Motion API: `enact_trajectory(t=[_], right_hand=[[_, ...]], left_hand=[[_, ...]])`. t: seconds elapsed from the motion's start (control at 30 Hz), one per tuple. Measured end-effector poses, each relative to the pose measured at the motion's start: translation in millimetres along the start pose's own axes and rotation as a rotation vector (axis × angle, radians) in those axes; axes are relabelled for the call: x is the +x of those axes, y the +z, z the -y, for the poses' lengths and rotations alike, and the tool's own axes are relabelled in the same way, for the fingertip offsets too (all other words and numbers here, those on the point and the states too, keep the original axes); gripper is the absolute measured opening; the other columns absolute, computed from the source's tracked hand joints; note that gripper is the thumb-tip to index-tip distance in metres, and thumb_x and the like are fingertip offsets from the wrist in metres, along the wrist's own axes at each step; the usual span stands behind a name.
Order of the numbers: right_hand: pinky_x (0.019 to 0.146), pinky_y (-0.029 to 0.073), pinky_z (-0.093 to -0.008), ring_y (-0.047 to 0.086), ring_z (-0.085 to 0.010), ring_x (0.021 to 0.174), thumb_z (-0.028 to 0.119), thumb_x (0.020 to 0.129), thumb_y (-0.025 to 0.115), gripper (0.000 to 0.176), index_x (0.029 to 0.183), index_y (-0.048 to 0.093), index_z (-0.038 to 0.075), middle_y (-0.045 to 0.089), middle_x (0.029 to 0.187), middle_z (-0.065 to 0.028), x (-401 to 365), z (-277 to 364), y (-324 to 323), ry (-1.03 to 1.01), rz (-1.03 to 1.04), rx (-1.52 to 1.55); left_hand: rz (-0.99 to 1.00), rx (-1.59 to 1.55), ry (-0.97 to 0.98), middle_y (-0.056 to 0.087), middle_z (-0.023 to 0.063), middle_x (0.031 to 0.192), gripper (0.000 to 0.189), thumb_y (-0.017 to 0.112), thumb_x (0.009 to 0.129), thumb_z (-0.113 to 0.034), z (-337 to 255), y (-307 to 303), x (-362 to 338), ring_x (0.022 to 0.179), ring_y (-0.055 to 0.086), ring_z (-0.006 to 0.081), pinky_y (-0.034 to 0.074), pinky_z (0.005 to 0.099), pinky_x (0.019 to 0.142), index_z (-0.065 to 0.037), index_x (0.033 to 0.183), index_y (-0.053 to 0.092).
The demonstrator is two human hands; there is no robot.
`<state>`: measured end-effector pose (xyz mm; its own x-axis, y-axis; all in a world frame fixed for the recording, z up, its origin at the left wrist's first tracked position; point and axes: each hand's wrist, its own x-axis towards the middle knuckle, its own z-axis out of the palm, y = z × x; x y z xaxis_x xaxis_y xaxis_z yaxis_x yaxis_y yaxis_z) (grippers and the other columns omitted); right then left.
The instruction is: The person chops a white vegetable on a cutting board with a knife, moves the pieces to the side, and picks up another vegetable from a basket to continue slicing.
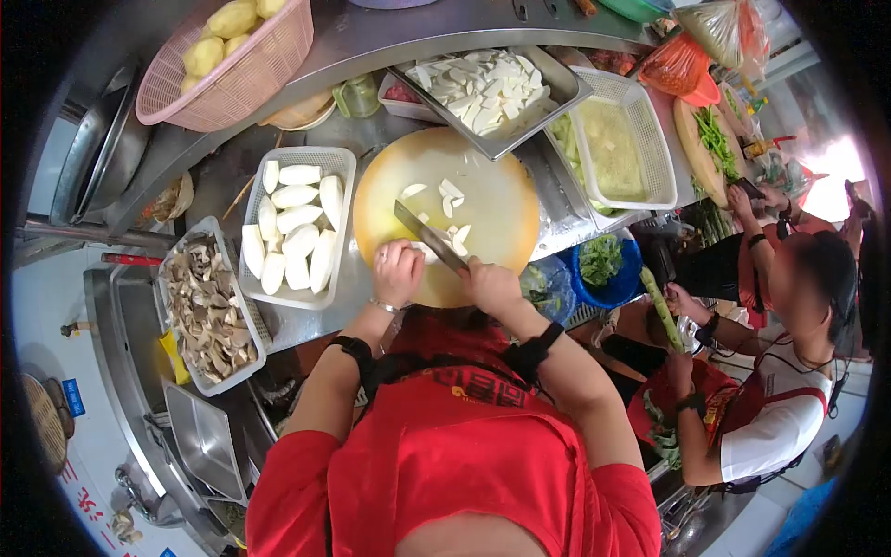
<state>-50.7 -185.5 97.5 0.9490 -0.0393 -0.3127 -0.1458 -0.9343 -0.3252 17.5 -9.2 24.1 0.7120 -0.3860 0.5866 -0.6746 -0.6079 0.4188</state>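
Observation:
A round yellowish chopping board [501, 232] lies in front of me. My right hand [492, 288] grips the handle of a kitchen knife [422, 229], whose blade points away and to the left across the board. On the blade's left side, my left hand [399, 269] has its fingers curled on a white vegetable piece [425, 251], mostly hidden by the fingers; it resembles king oyster mushroom. Cut white slices [450, 197] lie beyond and beside the blade. Left of the board, a white plastic basket [346, 181] holds several whole white pieces [299, 217].
A metal pan [566, 85] of white slices overlaps the board's far edge. Grey-brown mushrooms [209, 306] fill a basket at left; potatoes [206, 56] sit in a pink basket [278, 60]. At right, a co-worker [780, 371] holds a long green stalk [661, 311] near a blue basin [631, 265].

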Motion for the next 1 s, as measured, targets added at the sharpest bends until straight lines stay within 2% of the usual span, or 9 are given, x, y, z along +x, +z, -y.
enact_trajectory(t=[0.33, 0.43, 0.57, 0.63, 0.67, 0.73, 0.77, 0.9, 1.0], right_hand=[[0.06, 0.051, -0.0453, 0.063, -0.0351, 0.065, 0.032, 0.089, 0.045, 0.03, 0.09, 0.053, 0.003, 0.064, 0.072, -0.0193, 6, -15, 10, -0.018, -0.059, 0.002], [0.059, 0.05, -0.0455, 0.063, -0.0357, 0.064, 0.032, 0.089, 0.045, 0.029, 0.089, 0.053, 0.003, 0.063, 0.07, -0.0188, 4, -35, 8, 0.075, -0.126, -0.011], [0.053, 0.049, -0.0458, 0.062, -0.0352, 0.06, 0.03, 0.089, 0.045, 0.027, 0.087, 0.052, 0.003, 0.061, 0.064, -0.018, 0, -43, 2, 0.046, -0.174, 0.001], [0.053, 0.049, -0.0465, 0.061, -0.0369, 0.059, 0.032, 0.088, 0.046, 0.029, 0.084, 0.052, 0.003, 0.06, 0.063, -0.0196, -8, -39, 8, 0.029, -0.19, 0.028], [0.053, 0.049, -0.0472, 0.06, -0.0386, 0.057, 0.033, 0.088, 0.047, 0.031, 0.082, 0.052, 0.004, 0.059, 0.061, -0.0212, -11, -37, 10, 0.013, -0.197, 0.053], [0.052, 0.049, -0.0467, 0.06, -0.0378, 0.056, 0.033, 0.087, 0.048, 0.03, 0.081, 0.052, 0.004, 0.059, 0.06, -0.0205, -16, -34, 17, 0.02, -0.193, 0.045], [0.05, 0.049, -0.0463, 0.06, -0.0369, 0.055, 0.032, 0.087, 0.049, 0.029, 0.08, 0.052, 0.004, 0.059, 0.059, -0.0198, -17, -32, 19, 0.022, -0.197, 0.031], [0.048, 0.049, -0.0455, 0.06, -0.0353, 0.053, 0.03, 0.086, 0.05, 0.027, 0.079, 0.052, 0.004, 0.059, 0.057, -0.018, -17, -34, 20, -0.03, -0.242, 0.014], [0.049, 0.049, -0.0458, 0.06, -0.0359, 0.054, 0.03, 0.087, 0.049, 0.027, 0.08, 0.052, 0.004, 0.059, 0.058, -0.0181, -16, -34, 16, -0.05, -0.212, 0.019]], left_hand=[[0.006, 0.006, 0.022, 0.054, 0.0072, 0.089, 0.008, 0.064, 0.073, -0.011, 0, -2, 5, 0.082, 0.052, 0.0259, 0.042, 0.0374, 0.077, -0.009, 0.075, 0.056], [0.274, -0.072, 0.36, 0.056, 0.0055, 0.089, 0.007, 0.059, 0.073, -0.008, -5, -12, 22, 0.088, 0.054, 0.0236, 0.042, 0.0371, 0.085, -0.011, 0.078, 0.06], [0.433, 0.06, 0.378, 0.057, 0.005, 0.09, 0.004, 0.059, 0.074, -0.012, 1, -19, 38, 0.092, 0.056, 0.0251, 0.043, 0.0381, 0.086, -0.012, 0.076, 0.062], [0.382, 0.271, -0.141, 0.062, 0.007, 0.084, 0.014, 0.057, 0.075, -0.019, 0, -21, 40, 0.086, 0.06, 0.0256, 0.044, 0.0395, 0.079, -0.013, 0.085, 0.065], [0.384, 0.271, -0.136, 0.062, 0.007, 0.084, 0.014, 0.057, 0.075, -0.019, 3, -23, 42, 0.086, 0.06, 0.0256, 0.044, 0.0395, 0.079, -0.013, 0.085, 0.065], [0.692, 0.244, -0.294, 0.065, 0.0105, 0.081, 0.02, 0.057, 0.075, -0.021, 8, -37, 47, 0.077, 0.063, 0.0267, 0.045, 0.0412, 0.074, -0.012, 0.09, 0.066], [0.749, 0.177, -0.252, 0.066, 0.0115, 0.079, 0.022, 0.057, 0.074, -0.018, 16, -40, 44, 0.074, 0.064, 0.0268, 0.046, 0.0416, 0.071, -0.012, 0.094, 0.065], [0.814, -0.055, -0.345, 0.066, 0.0111, 0.081, 0.022, 0.058, 0.075, -0.018, 20, -42, 28, 0.076, 0.064, 0.0262, 0.047, 0.0405, 0.069, -0.012, 0.095, 0.064], [0.691, -0.071, -0.342, 0.066, 0.0108, 0.08, 0.02, 0.06, 0.074, -0.017, -1, -30, 22, 0.074, 0.063, 0.0264, 0.047, 0.0388, 0.07, -0.011, 0.093, 0.064]])
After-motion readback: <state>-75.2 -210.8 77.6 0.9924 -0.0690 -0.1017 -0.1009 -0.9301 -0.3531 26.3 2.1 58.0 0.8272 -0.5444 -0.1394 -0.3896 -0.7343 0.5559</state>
